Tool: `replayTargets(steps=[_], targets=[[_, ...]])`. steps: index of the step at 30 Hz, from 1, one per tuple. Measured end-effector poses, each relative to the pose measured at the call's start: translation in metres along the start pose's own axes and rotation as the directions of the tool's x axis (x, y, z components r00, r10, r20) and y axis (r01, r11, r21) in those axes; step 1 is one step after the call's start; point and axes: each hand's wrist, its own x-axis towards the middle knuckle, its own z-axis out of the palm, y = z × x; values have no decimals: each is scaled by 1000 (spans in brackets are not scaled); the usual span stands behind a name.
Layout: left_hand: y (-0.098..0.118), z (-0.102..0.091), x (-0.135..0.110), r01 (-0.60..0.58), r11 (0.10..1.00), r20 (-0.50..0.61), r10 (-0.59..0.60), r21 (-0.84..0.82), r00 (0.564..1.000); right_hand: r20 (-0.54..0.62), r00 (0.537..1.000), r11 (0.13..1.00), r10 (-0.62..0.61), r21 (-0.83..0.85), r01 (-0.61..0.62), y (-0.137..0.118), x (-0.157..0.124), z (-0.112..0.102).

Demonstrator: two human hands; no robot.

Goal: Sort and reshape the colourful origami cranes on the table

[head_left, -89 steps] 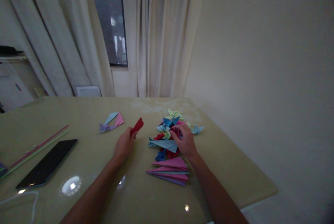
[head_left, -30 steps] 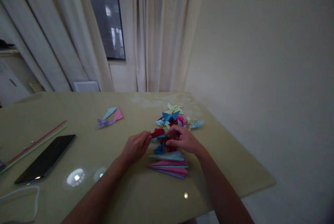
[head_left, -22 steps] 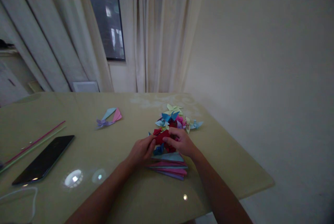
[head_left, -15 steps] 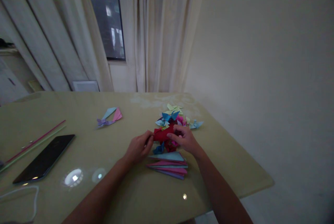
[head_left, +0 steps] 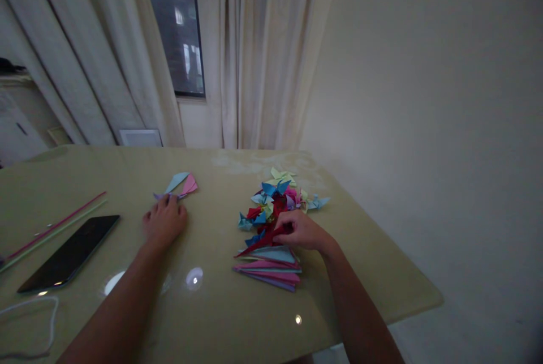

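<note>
Over on the left, my left hand (head_left: 165, 221) reaches palm down to a small purple paper piece (head_left: 181, 196), covering most of it. Its thumb sits apart from the fingers, which do not look closed on anything. A light blue folded paper (head_left: 176, 182) and a pink folded paper (head_left: 190, 184) lie just beyond the fingertips. My right hand (head_left: 299, 230) pinches a red folded paper (head_left: 261, 243), whose long point slants down to the left. Right below it rests a stack of folded papers (head_left: 269, 270) in pink, blue and purple. Colourful origami pieces (head_left: 275, 188) are heaped behind this hand.
A black phone (head_left: 70, 253) lies at the left, with a red stick (head_left: 63, 222) and a pale green stick (head_left: 55, 235) beyond it. A white cable (head_left: 53, 321) curves at the near left. The table (head_left: 365, 262) ends at the right beside a wall.
My left hand has let go of the red paper and moved left to the purple piece. My right hand keeps the red paper, now lower and tilted over the stack.
</note>
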Motion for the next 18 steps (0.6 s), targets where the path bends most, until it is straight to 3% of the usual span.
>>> replayTargets(steps=[5,10,14,18], targets=[[0,3,6,-90,994,-44,88,-66,995,-15,999,999,41,-34,-42,-3,-5,-7],[2,1,8,-137,980,-94,124,-146,988,117,990,997,73,-40,-69,-7,-6,-9],[7,0,6,-150,954,-169,109,-259,980,175,977,993,120,-8,-120,-10,-8,-9],[14,-5,3,-160,870,-244,48,-466,969,195,971,990,140,-10,-141,-13,-9,-11]])
